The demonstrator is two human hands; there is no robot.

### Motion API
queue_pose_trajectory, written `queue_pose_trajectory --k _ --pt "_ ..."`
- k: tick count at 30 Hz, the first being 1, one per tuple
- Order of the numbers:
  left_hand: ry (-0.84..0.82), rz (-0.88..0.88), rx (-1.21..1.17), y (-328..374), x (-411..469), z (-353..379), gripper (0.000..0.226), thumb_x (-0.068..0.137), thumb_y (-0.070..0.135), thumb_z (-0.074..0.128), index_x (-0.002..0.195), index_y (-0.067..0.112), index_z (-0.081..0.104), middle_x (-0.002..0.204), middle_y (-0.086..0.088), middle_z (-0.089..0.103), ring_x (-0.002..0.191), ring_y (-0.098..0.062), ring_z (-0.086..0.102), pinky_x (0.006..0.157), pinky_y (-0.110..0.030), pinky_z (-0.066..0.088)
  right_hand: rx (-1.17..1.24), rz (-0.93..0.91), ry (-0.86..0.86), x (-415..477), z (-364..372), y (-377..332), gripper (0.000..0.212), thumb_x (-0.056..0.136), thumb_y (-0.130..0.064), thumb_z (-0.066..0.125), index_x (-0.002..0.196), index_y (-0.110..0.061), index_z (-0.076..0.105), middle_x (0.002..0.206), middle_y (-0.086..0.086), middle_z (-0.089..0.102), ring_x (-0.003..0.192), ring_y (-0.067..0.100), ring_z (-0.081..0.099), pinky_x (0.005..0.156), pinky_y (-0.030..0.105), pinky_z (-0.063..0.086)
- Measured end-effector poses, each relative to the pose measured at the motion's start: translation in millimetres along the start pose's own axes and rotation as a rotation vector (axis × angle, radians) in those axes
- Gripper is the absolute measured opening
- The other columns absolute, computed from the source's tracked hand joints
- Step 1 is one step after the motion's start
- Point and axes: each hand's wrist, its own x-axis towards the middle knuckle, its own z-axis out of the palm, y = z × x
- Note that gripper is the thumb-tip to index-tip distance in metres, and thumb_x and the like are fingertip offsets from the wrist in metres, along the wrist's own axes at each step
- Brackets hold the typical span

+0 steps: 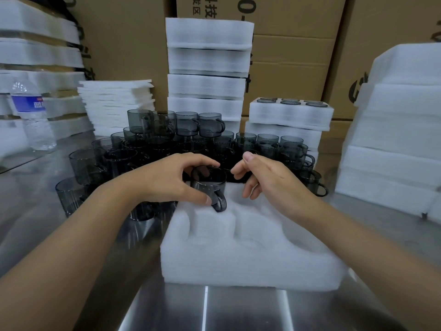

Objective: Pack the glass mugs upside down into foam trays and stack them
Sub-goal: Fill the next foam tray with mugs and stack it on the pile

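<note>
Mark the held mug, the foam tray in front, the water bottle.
held mug (210, 185): head view, on its glass side wall.
foam tray (238, 268): head view, on its bare front wall.
water bottle (29, 104): head view, on its blue label.

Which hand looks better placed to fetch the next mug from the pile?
Probably the right hand: it holds nothing and hovers beside the loose mugs behind the foam tray. The left hand grips a mug over the tray's far corner.
</note>
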Motion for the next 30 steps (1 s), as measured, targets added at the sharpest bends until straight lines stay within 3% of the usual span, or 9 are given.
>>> queue_pose_trajectory --k 3,5,9,13,17,20,24,26,30 --pt "0.044 0.017 0.005 3 -1 2 0.061 0.055 0.074 0.064 0.112 0.060 0.049 0.114 0.025 0.053 0.106 0.007 0.051 0.087 -0.016 0.040 0.005 -0.001 0.002 0 0 0 0.038 0.100 -0.043 0.036 0.088 -0.025 0.067 0.091 -0.007 0.065 0.066 0.012 0.063 0.068 0.029 0.051" --pt "0.134 0.057 -0.069 9 -1 7 0.046 0.074 0.077 0.052 0.114 0.055 0.052 0.115 0.025 0.056 0.109 0.010 0.050 0.090 -0.013 0.037 0.007 -0.005 0.005 0 0 0 0.038 0.100 -0.043 0.036 0.088 -0.025 0.067 0.091 -0.006 0.065 0.066 0.012 0.063 0.068 0.028 0.051" --pt "0.213 0.169 -0.051 27 1 22 0.041 0.088 0.057 0.030 0.117 0.045 0.055 0.110 0.031 0.056 0.108 0.019 0.046 0.086 0.000 0.032 0.016 -0.015 0.021 1 0 -1 0.039 0.100 -0.042 0.036 0.089 -0.023 0.068 0.090 -0.005 0.065 0.065 0.013 0.062 0.066 0.026 0.051" --pt "0.127 0.202 0.250 27 4 28 0.035 0.102 0.028 0.035 0.130 0.025 0.055 0.122 0.012 0.059 0.106 0.006 0.043 0.087 -0.005 0.029 0.026 -0.018 0.014 1 0 -1 0.041 0.100 -0.042 0.036 0.091 -0.018 0.069 0.090 -0.004 0.065 0.064 0.011 0.061 0.064 0.022 0.049" --pt "0.065 0.168 0.267 24 4 27 0.038 0.102 0.028 0.033 0.138 0.030 0.046 0.129 0.021 0.050 0.109 0.012 0.034 0.089 0.007 0.016 0.029 -0.018 0.003 0 1 -2 0.040 0.100 -0.042 0.036 0.084 -0.025 0.067 0.092 -0.002 0.066 0.063 0.010 0.062 0.063 0.021 0.047" --pt "0.029 0.110 0.226 20 6 27 0.040 0.101 0.033 0.031 0.140 0.037 0.040 0.124 0.035 0.037 0.112 0.016 0.027 0.087 0.009 0.012 0.027 -0.021 -0.002 0 1 -2 0.040 0.100 -0.043 0.036 0.082 -0.028 0.068 0.090 -0.004 0.065 0.063 0.010 0.062 0.063 0.020 0.047" --pt "-0.013 0.082 0.205 17 7 27 0.041 0.102 0.034 0.029 0.141 0.040 0.035 0.125 0.037 0.030 0.112 0.020 0.023 0.085 0.012 0.009 0.033 -0.016 -0.015 0 1 -2 0.040 0.100 -0.043 0.036 0.081 -0.029 0.067 0.085 -0.004 0.064 0.062 0.009 0.061 0.062 0.021 0.047" --pt "-0.038 0.080 0.207 18 7 27 0.041 0.102 0.034 0.029 0.142 0.040 0.032 0.128 0.035 0.030 0.113 0.021 0.021 0.088 0.010 0.008 0.035 -0.013 -0.019 0 1 -3 0.040 0.100 -0.042 0.036 0.081 -0.028 0.067 0.084 -0.005 0.063 0.061 0.009 0.060 0.061 0.019 0.047" --pt "-0.080 0.051 0.208 18 6 27 0.042 0.102 0.035 0.029 0.143 0.041 0.030 0.135 0.029 0.032 0.125 0.007 0.025 0.102 -0.014 0.016 0.034 -0.008 -0.026 0 1 -4 0.040 0.100 -0.040 0.036 0.082 -0.025 0.067 0.082 -0.005 0.063 0.061 0.009 0.059 0.061 0.019 0.047"
